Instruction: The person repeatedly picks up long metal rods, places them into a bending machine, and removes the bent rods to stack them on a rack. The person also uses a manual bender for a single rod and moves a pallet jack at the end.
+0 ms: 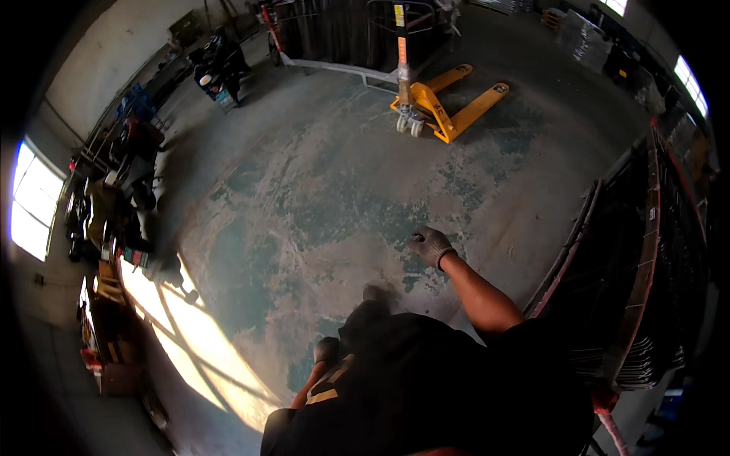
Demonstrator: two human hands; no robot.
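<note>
My right hand (431, 245), in a grey knit glove with a darker cuff, is held out in front of me above the worn floor (327, 205). Its fingers are curled in, and nothing shows in them. Low at my left side hangs my left hand (327, 350), also gloved. It is dim and partly turned away, so its fingers cannot be made out. Neither hand touches any object. Below me, one shoe (375, 293) and a dark trouser leg show, blurred.
Ahead stands a yellow pallet jack (449, 114) beside a metal-framed rack (342, 38). A rack of stacked dark panels (616, 266) rises close on my right. Motorbikes (219, 68) and boxes (120, 365) line the left wall. Sunlight (194, 349) falls across the floor there.
</note>
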